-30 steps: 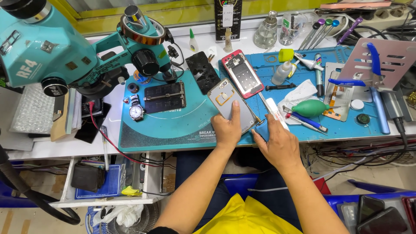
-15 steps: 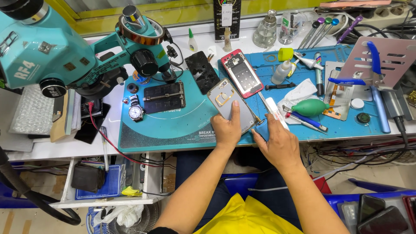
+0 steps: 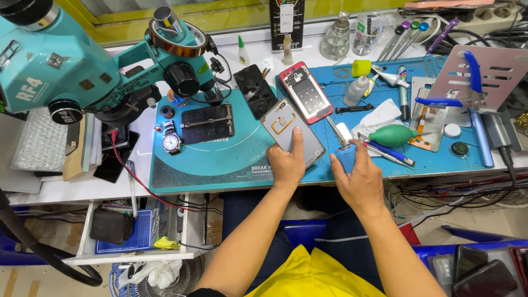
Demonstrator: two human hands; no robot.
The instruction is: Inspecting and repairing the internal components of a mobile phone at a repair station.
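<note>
Grey phone back (image 3: pixel 291 132) under left hand (image 3: pixel 286 165); right hand (image 3: pixel 357 179) holds one blue-handled tool (image 3: pixel 346 157).

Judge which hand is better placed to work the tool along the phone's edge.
Right, probably: the right hand already grips the blue-handled tool beside the grey phone back, while the left hand pins that phone down.

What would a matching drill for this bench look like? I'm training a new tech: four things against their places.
Things:
1. grey phone
2. wristwatch
3. green blower
4. red-framed phone

Places:
A. right of the right hand
B. under the left hand
C. under the microscope
D. behind the grey phone

Pairs: 1-B, 2-C, 3-A, 4-D
</note>
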